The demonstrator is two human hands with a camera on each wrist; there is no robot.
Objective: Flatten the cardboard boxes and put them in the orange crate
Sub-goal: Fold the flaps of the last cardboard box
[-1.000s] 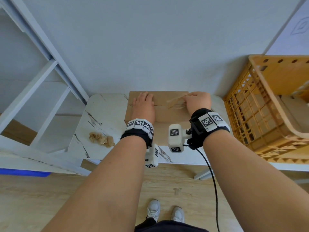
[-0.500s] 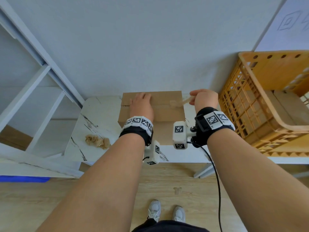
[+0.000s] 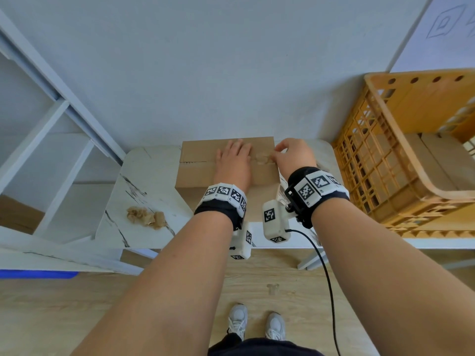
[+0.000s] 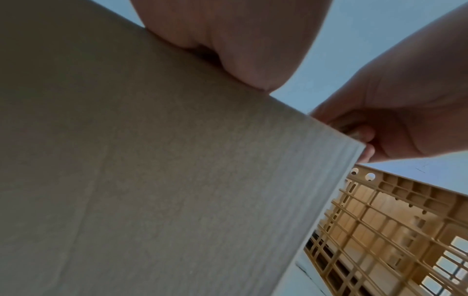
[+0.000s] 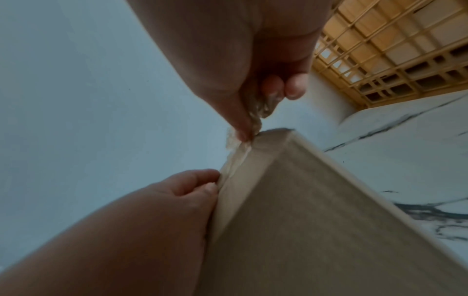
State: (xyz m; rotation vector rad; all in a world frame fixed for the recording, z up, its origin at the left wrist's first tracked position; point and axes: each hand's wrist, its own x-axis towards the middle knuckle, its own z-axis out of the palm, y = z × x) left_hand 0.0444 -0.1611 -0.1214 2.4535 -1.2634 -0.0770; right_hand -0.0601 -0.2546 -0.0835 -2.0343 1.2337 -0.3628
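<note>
Marble-top table (image 3: 144, 191) under both hands | cardboard box (image 3: 200, 173) beneath left hand (image 3: 232, 165), fingers flat | right hand (image 3: 293, 155) pinching tape strip (image 5: 255, 112) | orange crate (image 3: 401, 160) right of right hand

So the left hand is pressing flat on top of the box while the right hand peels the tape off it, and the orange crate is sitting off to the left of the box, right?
Not quite: the orange crate sits to the right of the box, as the head view shows. The rest holds: the left hand presses flat on top while the right hand pinches the tape.
</note>
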